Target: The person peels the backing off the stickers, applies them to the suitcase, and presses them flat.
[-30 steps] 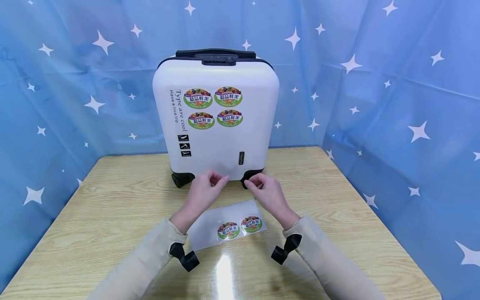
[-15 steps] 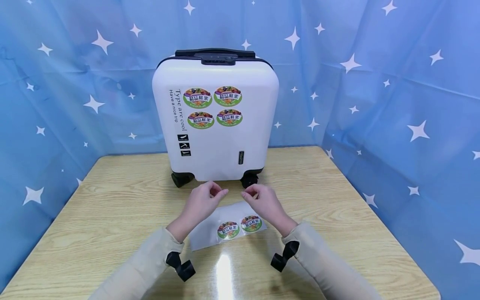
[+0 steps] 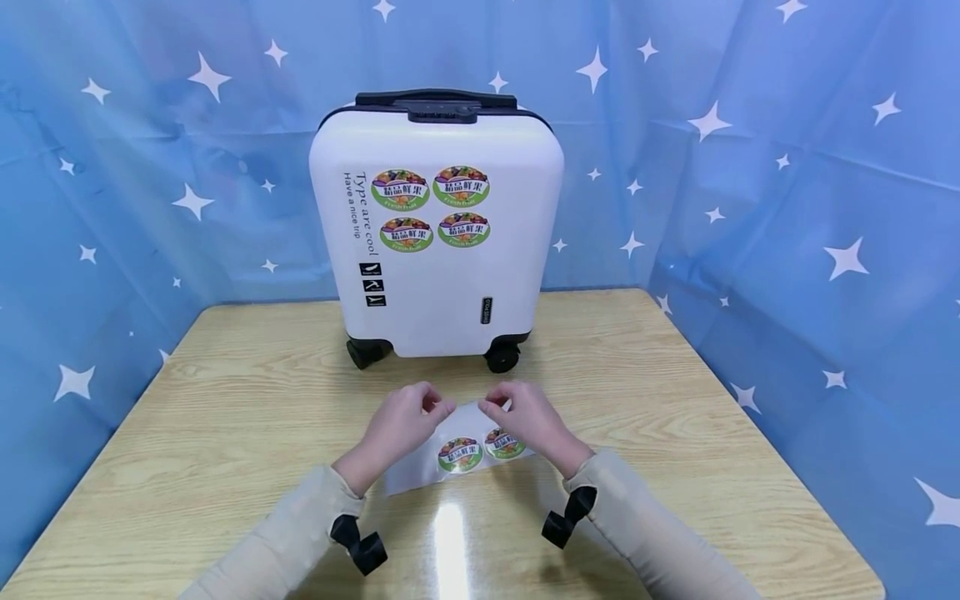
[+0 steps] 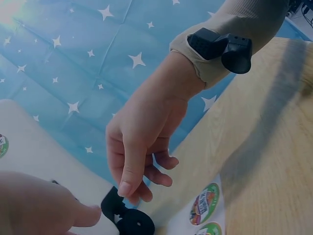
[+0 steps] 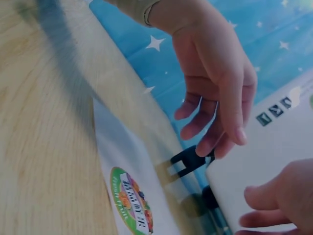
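Note:
My left hand [image 3: 401, 423] and right hand [image 3: 528, 421] hover over the far part of a white sticker sheet [image 3: 411, 472] on the table. Fingers on both hands curl loosely, thumbs toward each other, with nothing held. Two oval fruit stickers, a left one [image 3: 460, 455] and a right one [image 3: 504, 443], are on the sheet; the right hand partly overlaps the latter. Behind stands a white suitcase [image 3: 435, 292] bearing several matching stickers in two rows. The left wrist view shows the right hand [image 4: 146, 127] with gaps between its fingers; the right wrist view shows the left hand [image 5: 215, 63] likewise.
The suitcase stands upright on black wheels [image 3: 502, 357] at the back of the wooden table [image 3: 247, 417]. A blue curtain with white stars [image 3: 750, 208] hangs behind and along the sides. Black wrist cameras hang below both sleeves.
Both hands have drawn back from the suitcase's base toward the sticker sheet, staying empty. The head view has shifted slightly. The stickers on the suitcase and sheet keep their places.

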Available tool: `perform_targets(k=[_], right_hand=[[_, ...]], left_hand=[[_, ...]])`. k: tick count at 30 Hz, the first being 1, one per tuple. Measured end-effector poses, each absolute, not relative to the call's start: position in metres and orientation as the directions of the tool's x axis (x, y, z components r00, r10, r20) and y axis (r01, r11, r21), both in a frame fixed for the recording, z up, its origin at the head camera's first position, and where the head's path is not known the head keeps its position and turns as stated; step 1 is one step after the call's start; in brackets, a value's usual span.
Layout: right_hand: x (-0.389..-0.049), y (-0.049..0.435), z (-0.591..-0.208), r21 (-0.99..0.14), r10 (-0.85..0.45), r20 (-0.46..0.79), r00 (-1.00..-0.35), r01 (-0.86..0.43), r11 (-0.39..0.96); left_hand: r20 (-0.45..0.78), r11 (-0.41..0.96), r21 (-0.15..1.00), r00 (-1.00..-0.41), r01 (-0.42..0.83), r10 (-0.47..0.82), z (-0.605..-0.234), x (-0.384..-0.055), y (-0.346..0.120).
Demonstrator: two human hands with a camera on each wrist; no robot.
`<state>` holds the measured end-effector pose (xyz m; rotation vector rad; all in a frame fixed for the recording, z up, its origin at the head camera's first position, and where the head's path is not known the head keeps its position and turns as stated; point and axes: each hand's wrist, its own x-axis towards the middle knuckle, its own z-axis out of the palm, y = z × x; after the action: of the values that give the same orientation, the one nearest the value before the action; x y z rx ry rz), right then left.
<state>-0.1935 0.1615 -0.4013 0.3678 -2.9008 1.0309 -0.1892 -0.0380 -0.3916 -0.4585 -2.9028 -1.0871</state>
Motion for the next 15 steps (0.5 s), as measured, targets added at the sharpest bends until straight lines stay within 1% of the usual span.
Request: perform_targets(k=[8,11,15], right_hand=[[-0.192,0.163,-0.413,-0.559,-0.306,0.115,-0.945,-0.316,0.767],[-0.191,0.163,-0.417,-0.542,-0.324,0.106,-0.940,-0.328,0.774],[-0.190,0.162,-0.419,-0.537,-0.340,0.091,-0.936,-0.333,0.775]], left_hand=[[0.056,0.764,0.582,-0.951,0.279,0.304,-0.402,-0.182,-0.039],[0.026,0.792,0.544,-0.948,0.279,0.316,-0.408,-0.179,-0.040],[0.019,0.809,0.516,-0.948,0.281,0.317,-0.415,-0.176,-0.042]])
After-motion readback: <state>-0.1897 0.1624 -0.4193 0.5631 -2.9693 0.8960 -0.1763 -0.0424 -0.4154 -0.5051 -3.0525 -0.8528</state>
